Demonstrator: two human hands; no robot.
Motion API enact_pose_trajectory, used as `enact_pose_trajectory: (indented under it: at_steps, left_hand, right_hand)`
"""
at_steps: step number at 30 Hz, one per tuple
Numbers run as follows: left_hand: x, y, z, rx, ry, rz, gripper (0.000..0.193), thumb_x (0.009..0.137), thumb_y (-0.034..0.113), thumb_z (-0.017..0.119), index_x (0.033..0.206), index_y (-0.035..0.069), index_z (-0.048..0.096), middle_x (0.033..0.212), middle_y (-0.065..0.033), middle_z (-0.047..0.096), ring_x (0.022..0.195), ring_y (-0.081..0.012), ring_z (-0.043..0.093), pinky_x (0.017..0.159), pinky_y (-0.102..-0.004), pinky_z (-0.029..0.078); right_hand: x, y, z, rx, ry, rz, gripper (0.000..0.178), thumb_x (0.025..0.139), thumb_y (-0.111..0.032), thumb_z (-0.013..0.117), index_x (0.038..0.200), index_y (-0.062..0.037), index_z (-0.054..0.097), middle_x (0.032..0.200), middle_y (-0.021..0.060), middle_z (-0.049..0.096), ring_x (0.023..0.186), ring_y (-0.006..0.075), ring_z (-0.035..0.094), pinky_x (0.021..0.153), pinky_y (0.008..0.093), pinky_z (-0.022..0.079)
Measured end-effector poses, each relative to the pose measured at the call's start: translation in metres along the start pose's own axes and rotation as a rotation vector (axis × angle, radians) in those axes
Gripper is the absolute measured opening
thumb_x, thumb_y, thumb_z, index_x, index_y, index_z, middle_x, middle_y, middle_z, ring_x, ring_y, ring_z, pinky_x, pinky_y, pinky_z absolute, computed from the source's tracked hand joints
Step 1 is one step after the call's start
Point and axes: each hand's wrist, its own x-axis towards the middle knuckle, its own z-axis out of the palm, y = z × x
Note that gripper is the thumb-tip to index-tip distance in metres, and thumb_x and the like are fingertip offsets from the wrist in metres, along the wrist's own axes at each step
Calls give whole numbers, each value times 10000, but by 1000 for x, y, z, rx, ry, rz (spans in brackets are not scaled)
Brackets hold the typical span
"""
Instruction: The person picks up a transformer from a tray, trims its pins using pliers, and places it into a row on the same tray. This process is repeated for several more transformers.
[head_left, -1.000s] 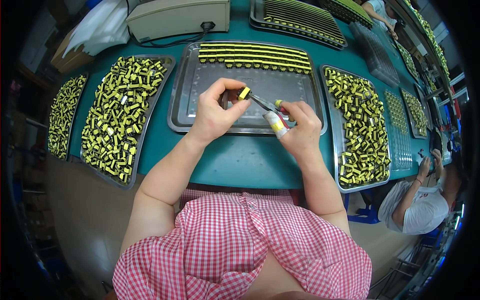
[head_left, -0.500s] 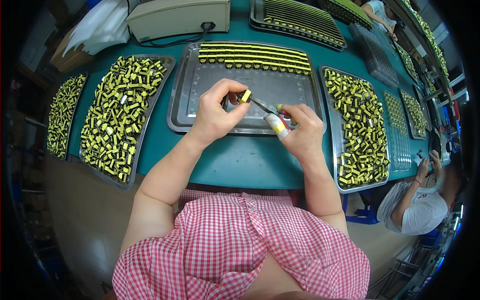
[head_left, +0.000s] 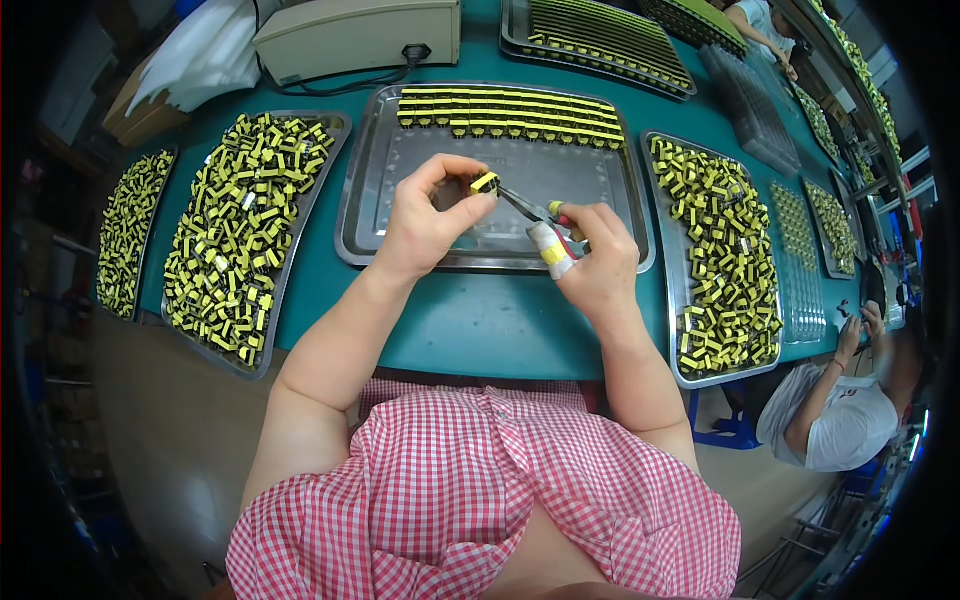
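Observation:
Between the thumb and fingers of my left hand point(head_left: 428, 212) is a small transformer point(head_left: 485, 183), a black part wrapped in yellow tape. My right hand point(head_left: 598, 252) is closed round slim pointed pliers point(head_left: 522, 204) with a bit of red handle showing. White and yellow wrapping covers its thumb, and yellow shows on a fingertip. The plier tips meet or nearly meet the transformer's right side; the exact contact is too small to make out. Both hands are over a metal tray point(head_left: 400, 235), whose far side holds rows of similar transformers point(head_left: 510, 112).
Trays heaped with loose transformers stand left point(head_left: 232, 235) and right point(head_left: 712, 255) on the green table point(head_left: 470, 320). Behind are a beige box-shaped device point(head_left: 360, 40) with a black cable and another filled tray point(head_left: 600, 50). Clear plastic trays point(head_left: 750, 110) and a co-worker point(head_left: 835, 415) are at right.
The transformer has turned slightly in my left fingers and moved a little up and left. My right hand has shifted slightly left with the pliers, whose jaws now look more spread.

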Motion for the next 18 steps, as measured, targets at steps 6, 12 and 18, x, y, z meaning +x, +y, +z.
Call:
enact_pose_trajectory:
  at_steps: [6,12,18]
  left_hand:
    - [1,0,-5,-126,-64,-145,291,779,20,627,1052,-16,532,987,-98,617,811,-119,577,711,-238,480]
    - [1,1,-5,-190,-86,-186,283,794,34,610,1063,-11,530,1001,-118,615,814,-137,584,702,-256,484]
    - [2,2,-2,-298,-73,-231,291,796,49,619,1069,1,531,983,-117,611,806,-149,582,696,-266,482]
  right_hand:
    - [0,-2,-1,-4,-39,26,267,680,-170,753,857,-11,632,751,93,592,635,214,588,569,307,473]
    - [0,-4,-1,10,-65,55,260,689,-173,748,849,-9,627,747,97,591,637,216,591,568,307,474]
    - [1,-4,-3,107,-109,119,263,699,-178,745,853,-6,621,743,95,590,641,205,591,580,294,474]
